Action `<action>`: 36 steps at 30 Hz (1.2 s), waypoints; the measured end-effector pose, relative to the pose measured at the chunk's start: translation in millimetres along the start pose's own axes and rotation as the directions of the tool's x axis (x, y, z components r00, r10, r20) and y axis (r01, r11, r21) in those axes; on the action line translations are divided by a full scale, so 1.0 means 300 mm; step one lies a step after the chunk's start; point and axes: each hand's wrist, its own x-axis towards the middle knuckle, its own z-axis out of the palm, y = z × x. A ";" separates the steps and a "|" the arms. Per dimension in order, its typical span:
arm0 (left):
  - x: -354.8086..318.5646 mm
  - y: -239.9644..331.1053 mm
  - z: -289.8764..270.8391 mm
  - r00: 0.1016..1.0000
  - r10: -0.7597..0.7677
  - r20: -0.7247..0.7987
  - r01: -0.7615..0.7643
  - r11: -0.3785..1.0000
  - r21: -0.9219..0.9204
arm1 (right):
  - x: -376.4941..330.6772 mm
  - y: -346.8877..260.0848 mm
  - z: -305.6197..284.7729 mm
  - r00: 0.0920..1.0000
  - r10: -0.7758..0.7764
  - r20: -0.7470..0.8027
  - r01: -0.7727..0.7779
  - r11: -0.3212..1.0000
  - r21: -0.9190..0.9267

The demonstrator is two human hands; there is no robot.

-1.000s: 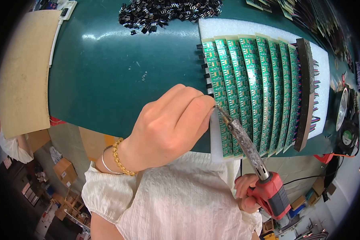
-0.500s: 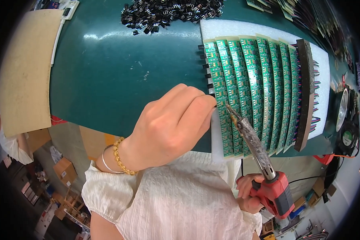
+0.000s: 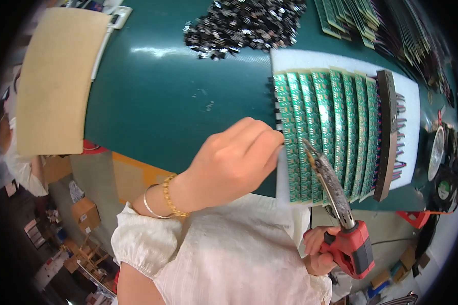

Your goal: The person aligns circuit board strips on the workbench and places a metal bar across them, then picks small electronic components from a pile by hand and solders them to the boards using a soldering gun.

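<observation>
Several narrow green circuit boards [image 3: 322, 122] lie side by side, overlapping, on a white foam sheet [image 3: 284, 188]. Small black components [image 3: 278, 109] stick out in a row along their left edge. At that edge my left hand [image 3: 239, 157] is closed in a pinch, fingertips against the first board; the small black component between them is mostly hidden. My right hand [image 3: 321, 250] grips the red handle of a soldering iron [image 3: 336, 195], below the table's front edge. The iron slants up to the left, its tip over the boards near my left fingertips; contact cannot be made out.
A heap of loose black components [image 3: 244, 25] lies at the back. A dark bar [image 3: 385, 134] presses across the boards' right side, with coloured wires beyond. More green boards [image 3: 348, 20] are stacked back right. A metal dish [image 3: 436, 152], a fan [image 3: 444, 189] and a tan board [image 3: 56, 84] stand around.
The whole view has shifted, so the table and boards sit further right and lower. Against the boards, the iron's tip has moved slightly right. My left hand still pinches at their left edge.
</observation>
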 end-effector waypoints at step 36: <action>-0.111 0.203 -0.004 0.934 0.357 0.029 -0.330 0.888 -0.319 | 0.092 -0.037 0.154 0.955 0.079 -0.284 -0.116 0.987 -0.113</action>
